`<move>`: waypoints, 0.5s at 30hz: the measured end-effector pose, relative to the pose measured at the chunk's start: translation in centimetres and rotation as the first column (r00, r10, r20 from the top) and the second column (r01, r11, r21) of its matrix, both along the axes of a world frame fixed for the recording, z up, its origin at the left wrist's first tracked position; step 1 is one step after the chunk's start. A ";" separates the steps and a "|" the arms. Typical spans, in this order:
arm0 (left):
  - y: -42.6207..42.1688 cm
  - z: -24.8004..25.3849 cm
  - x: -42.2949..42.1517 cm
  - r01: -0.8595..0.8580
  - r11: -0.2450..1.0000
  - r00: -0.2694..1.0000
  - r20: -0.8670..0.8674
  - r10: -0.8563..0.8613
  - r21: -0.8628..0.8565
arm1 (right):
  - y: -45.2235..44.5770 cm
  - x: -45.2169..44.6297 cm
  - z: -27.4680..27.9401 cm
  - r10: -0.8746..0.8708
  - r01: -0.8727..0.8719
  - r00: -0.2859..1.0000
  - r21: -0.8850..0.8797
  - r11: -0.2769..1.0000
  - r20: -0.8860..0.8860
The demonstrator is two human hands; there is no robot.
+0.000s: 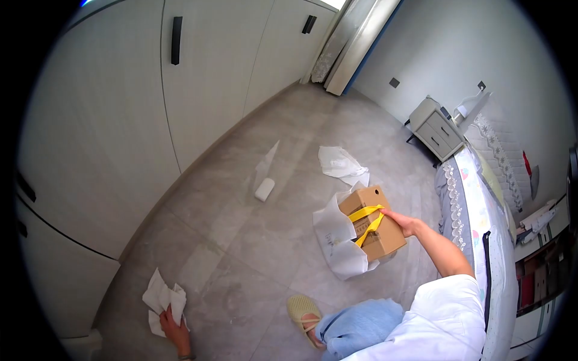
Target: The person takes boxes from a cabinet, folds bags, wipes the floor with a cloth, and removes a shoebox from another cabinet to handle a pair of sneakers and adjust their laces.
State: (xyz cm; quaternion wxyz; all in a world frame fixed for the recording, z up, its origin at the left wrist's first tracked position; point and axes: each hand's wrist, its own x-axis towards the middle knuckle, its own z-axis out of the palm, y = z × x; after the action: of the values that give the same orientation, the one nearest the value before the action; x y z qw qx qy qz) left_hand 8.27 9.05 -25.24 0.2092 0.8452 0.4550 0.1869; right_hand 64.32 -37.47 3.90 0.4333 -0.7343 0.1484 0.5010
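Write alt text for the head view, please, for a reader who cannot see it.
A person's right hand touches yellow straps across a cardboard box in a white bag on a grey floor; the left hand grasps a crumpled white sheet. A bed stands at right.

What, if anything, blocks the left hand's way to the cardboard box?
The white bag: its wall stands between left hand and box. Floor up to it looks bare; the slipper is off the direct line, toward the person.
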 end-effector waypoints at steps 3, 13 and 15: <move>-0.2 0.1 0.2 -0.025 1.000 1.000 -0.001 0.025 -0.013 | -0.1 -1.1 -2.3 -0.091 0.055 0.958 0.136 0.989 0.272; 0.5 -1.3 -0.3 -0.008 1.000 1.000 0.002 0.008 0.030 | 2.0 -3.0 -2.3 0.128 0.025 0.014 -0.128 0.991 0.992; 0.4 -1.3 -0.7 -0.030 1.000 1.000 0.010 0.030 0.003 | 2.9 -3.8 -1.4 0.281 0.033 -0.193 -0.280 0.959 0.940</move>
State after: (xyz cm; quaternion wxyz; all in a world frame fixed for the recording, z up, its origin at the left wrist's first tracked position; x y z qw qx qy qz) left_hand 7.58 9.45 -26.57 0.2073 0.8377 0.4660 0.1951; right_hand 60.55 -34.57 2.50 0.2602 -0.9032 -0.2602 -0.2208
